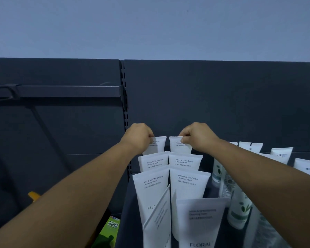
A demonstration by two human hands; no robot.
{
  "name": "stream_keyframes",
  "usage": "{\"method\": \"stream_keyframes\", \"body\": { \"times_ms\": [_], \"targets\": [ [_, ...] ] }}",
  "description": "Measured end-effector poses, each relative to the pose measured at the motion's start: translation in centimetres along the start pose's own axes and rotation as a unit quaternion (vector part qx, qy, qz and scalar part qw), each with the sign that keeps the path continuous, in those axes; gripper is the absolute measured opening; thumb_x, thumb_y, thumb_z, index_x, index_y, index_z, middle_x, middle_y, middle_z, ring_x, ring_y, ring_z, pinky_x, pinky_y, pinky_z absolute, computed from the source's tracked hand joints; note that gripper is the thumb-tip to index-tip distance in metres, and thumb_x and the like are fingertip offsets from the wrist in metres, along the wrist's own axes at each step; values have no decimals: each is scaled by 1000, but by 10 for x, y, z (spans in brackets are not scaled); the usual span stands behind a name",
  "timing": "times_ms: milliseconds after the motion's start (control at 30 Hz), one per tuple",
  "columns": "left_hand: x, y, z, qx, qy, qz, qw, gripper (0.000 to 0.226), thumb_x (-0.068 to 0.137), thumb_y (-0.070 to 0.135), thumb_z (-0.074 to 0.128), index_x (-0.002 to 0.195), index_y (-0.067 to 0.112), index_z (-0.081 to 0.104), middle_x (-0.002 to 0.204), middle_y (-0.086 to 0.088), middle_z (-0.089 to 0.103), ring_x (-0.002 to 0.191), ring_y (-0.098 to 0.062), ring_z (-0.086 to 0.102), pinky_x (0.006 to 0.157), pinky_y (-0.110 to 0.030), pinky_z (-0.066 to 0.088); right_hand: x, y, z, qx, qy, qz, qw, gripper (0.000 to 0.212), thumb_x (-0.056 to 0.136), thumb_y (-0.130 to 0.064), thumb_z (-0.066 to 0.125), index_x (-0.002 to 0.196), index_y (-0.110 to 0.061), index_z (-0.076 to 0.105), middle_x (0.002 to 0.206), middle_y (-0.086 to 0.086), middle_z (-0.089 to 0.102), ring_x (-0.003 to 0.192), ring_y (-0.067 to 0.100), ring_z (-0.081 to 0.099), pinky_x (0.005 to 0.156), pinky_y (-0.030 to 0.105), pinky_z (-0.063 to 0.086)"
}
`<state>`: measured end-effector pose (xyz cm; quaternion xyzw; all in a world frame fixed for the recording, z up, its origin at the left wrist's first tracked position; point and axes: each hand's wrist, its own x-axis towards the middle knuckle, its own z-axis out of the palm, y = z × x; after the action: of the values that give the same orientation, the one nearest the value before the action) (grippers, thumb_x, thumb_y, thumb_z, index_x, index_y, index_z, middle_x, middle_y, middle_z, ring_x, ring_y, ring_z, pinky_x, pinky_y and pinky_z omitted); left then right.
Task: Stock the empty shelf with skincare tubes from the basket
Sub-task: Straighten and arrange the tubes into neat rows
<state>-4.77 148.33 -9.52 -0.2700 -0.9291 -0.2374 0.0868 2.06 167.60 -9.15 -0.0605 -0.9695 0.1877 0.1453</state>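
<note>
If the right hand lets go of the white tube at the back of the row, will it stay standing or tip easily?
The white plastic tube pinched by the right hand looks tall and narrow, so it may tip if nudged. The upright white tube just in front would probably stop a forward fall. Its flat crimped top looks thin, so it likely bends under a firm grip.

The tubes (154, 190) look like smooth matt white plastic with fine grey print. The back panel (213, 101) and slotted upright (124, 97) appear to be dark painted metal (matt, barely any sheen). The green box (108, 231) looks like glossy card.
</note>
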Motion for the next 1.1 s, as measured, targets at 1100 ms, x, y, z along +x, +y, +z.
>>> {"method": "stream_keyframes", "body": {
  "times_ms": [1100],
  "targets": [
    [-55,17,-22,65,-57,17,996,16,87,14,64,100,14,73,101,-2,70,92,-21,65,82,-35,56,-58,-30,-23,-61,-39,-9,997,12,83,-14,68,91,-11,75,93,3,73,92,21,65,81,35,55]
  ]
}}
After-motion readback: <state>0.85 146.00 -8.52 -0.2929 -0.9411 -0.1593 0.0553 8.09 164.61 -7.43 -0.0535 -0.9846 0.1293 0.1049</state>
